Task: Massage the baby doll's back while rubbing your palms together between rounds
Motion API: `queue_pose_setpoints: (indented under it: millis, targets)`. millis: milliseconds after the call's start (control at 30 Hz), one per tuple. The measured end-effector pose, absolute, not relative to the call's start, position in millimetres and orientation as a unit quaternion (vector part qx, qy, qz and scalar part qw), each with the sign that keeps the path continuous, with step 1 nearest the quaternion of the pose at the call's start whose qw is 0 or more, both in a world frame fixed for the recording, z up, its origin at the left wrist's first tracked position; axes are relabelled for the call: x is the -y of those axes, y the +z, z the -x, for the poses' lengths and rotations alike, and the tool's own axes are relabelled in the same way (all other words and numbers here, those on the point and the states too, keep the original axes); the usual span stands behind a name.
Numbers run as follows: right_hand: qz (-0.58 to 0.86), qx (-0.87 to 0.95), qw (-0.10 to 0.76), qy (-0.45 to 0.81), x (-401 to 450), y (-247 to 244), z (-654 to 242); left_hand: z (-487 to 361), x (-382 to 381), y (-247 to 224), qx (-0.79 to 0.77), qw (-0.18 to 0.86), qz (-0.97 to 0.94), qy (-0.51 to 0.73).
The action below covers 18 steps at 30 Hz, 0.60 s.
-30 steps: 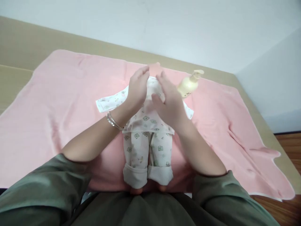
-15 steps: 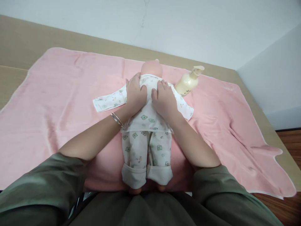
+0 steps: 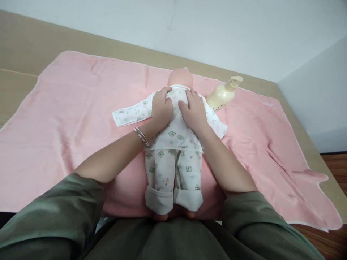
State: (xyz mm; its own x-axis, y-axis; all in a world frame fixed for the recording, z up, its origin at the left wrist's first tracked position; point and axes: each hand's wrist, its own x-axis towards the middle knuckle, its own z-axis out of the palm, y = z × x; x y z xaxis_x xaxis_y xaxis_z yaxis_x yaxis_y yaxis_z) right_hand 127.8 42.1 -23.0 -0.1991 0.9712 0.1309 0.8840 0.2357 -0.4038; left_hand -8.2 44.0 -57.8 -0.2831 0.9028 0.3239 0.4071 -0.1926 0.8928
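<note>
A baby doll [image 3: 181,76] lies on a pink blanket, its bald head toward the wall and its feet toward me. It wears a white printed shirt [image 3: 173,139] and matching trousers [image 3: 162,169] with turned-up cuffs. My left hand [image 3: 162,108] rests on the upper shirt by the left shoulder, a finger reaching to the collar and the thumb apart; its other fingers are partly hidden. Opposite it, my right hand [image 3: 194,110] lies on the shirt below the collar, fingers stretched toward the head and thumb spread. The doll's sleeves stretch out to both sides.
A pale yellow pump bottle [image 3: 221,95] leans over at the doll's right sleeve. The pink blanket [image 3: 89,90] has folds and covers much of the wooden table [image 3: 81,41]. A white wall [image 3: 217,32] stands behind the table.
The view has shifted slightly, so the doll appears further right. My left hand's fingers have moved from the doll's shoulder onto the collar. My right hand stays on the shirt.
</note>
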Motion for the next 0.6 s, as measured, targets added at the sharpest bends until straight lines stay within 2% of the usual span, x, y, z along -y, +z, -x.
queue_pose_setpoints:
  millis: [133, 233, 333, 467, 600]
  targets:
    - [0.624, 0.760, 0.172, 0.053, -11, -24, -109, 8, -47, -57, -0.597, 0.243, -0.536, 0.545]
    - [0.576, 0.800, 0.165, 0.030, 10, -23, -97, 9, -50, -55, -0.593, 0.288, -0.509, 0.554]
    - [0.553, 0.815, 0.161, 0.064, 1, -19, -100, 10, -50, -53, -0.586, 0.308, -0.505, 0.554]
    - [0.602, 0.773, 0.148, 0.133, -36, -12, -113, 8, -46, -49, -0.593, 0.284, -0.524, 0.541]
    - [0.626, 0.761, 0.139, 0.099, -29, -13, -105, 9, -50, -48, -0.597, 0.312, -0.491, 0.552]
